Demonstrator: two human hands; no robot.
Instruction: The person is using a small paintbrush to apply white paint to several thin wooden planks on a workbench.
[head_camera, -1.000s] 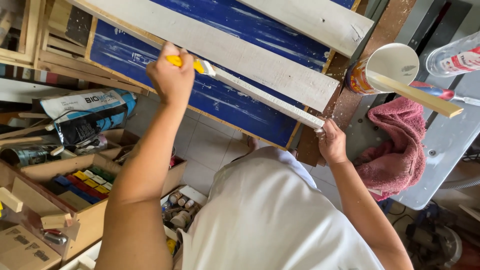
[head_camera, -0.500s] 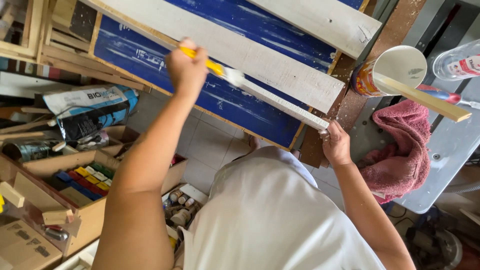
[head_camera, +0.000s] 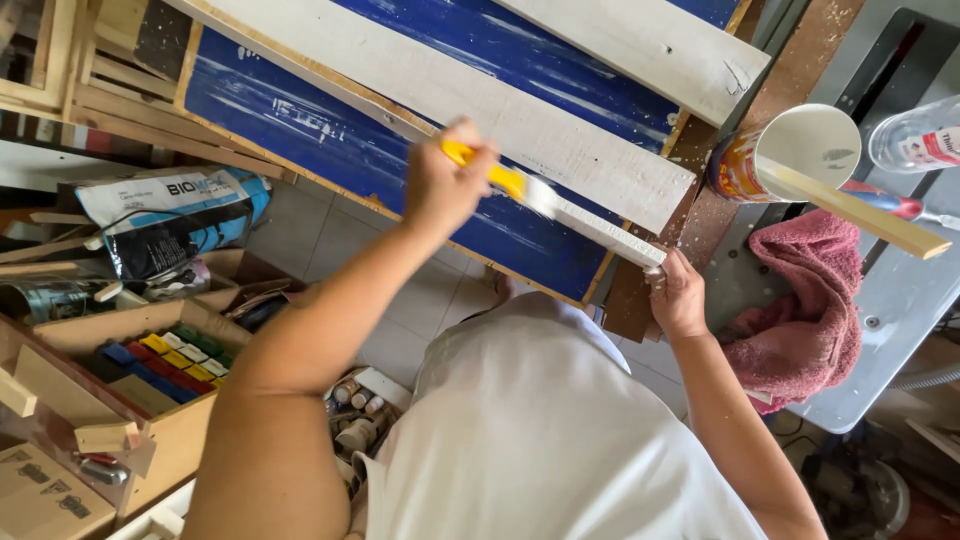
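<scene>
- My left hand has its grip wrapped tight round the yellow-handled paintbrush, bristles on the narrow white slat.
- My right hand pinches that slat's near end, over the blue board.
- Paint cup sits just right, pink towel below it.

Views: one only, a head-worn camera; no second view shares the scene.
Position: above the person's own torso, whose white shirt fills the near bottom centre.
Direction: steeply downward and forward, tilted, so the blue board runs diagonally from the far left towards the right.
Nearness: close; both forearms stretch away from the lens, the left hand mid-frame, the right hand right of centre.
Coverage left: tiled floor and wooden boxes.
Coverage right: grey metal table with a pink towel.
</scene>
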